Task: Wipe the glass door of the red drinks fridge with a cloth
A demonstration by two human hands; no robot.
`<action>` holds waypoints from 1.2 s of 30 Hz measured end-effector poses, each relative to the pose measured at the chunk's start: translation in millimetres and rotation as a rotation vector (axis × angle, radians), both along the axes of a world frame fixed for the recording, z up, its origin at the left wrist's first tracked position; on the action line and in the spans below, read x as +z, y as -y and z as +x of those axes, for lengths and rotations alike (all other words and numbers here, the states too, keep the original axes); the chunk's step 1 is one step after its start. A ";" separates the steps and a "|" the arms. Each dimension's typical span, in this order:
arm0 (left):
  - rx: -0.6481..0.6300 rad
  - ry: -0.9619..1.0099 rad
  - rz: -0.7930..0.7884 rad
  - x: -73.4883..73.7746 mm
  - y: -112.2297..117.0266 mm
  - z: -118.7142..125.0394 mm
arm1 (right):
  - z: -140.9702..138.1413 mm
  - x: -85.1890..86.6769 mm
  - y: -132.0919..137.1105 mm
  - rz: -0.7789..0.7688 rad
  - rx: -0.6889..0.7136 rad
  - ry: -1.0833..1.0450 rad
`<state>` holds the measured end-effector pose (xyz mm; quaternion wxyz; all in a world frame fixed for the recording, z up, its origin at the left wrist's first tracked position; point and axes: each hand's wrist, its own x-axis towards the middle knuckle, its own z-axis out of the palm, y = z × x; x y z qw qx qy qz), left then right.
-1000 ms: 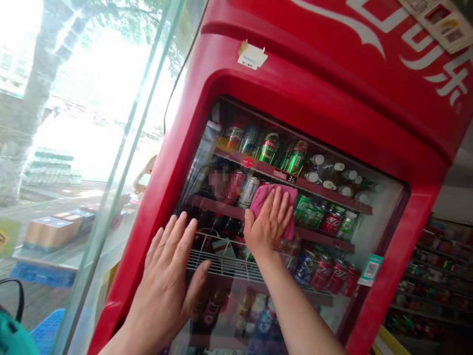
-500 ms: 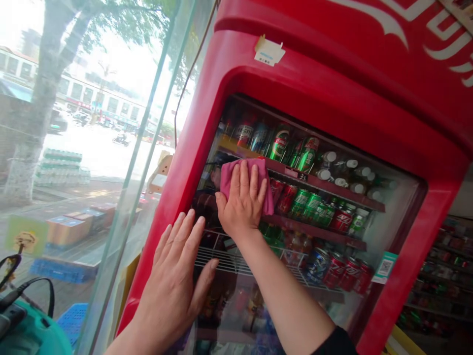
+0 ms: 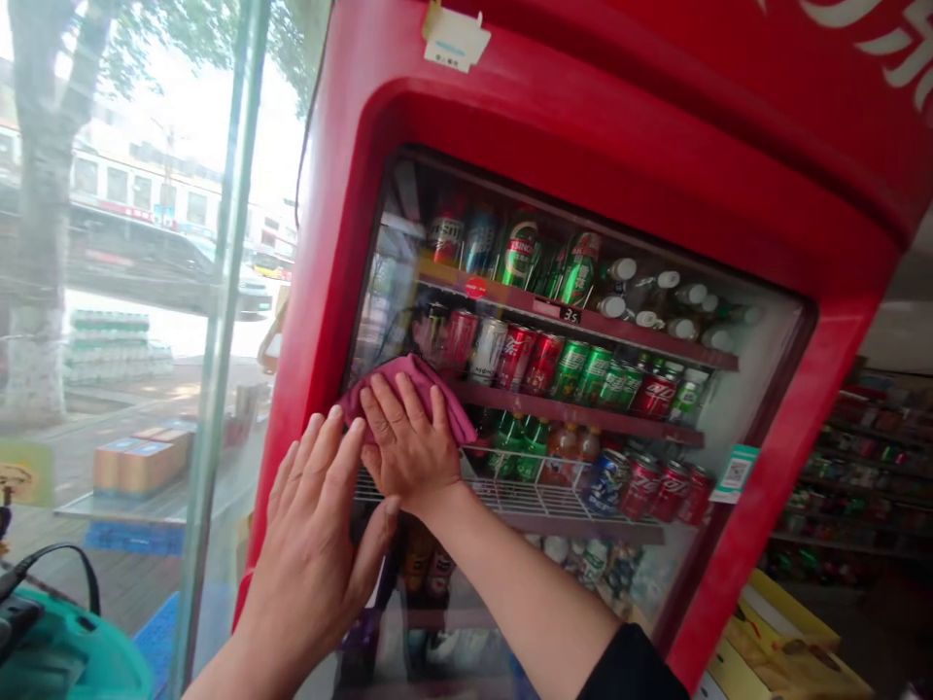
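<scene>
A pink cloth (image 3: 397,394) lies pressed against the glass door (image 3: 750,418) of a red drinks fridge, near its left edge. My right hand (image 3: 409,437) holds it there, the fingers laid out flat over it. Closer to me, my left hand (image 3: 317,496) is open with its fingers stretched out and nothing in it. It is in front of the fridge's red left frame and the glass edge; whether it touches them I cannot tell. Behind the glass stand drink cans (image 3: 575,369) and bottles on several shelves.
Left of the fridge, a glass pane (image 3: 225,292) faces a street with a tree. A teal object (image 3: 80,642) with a black cable sits at the lower left. Yellow boxes (image 3: 787,632) lie at the lower right, below dark shelves with goods.
My right hand has moved the cloth down and to the left across the glass, baring the cans behind it. My left hand stays open. The view has shifted slightly.
</scene>
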<state>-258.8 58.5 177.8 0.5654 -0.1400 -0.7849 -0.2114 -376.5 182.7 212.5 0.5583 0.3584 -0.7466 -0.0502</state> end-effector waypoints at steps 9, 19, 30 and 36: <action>-0.009 0.032 -0.019 -5.5 -26.0 -10.9 | -6.6 -25.6 -109.2 -0.114 -0.097 -0.050; -0.001 0.030 0.016 -6.0 -40.6 -13.8 | 0.2 -34.7 -131.5 -0.569 -0.284 -0.040; -0.121 0.031 -0.047 -3.7 -93.8 -34.9 | -5.4 -50.0 -168.1 -0.199 -0.152 -0.020; -0.159 0.040 -0.067 -6.2 -125.5 -43.8 | -8.4 -51.0 -216.5 -0.288 -0.171 -0.091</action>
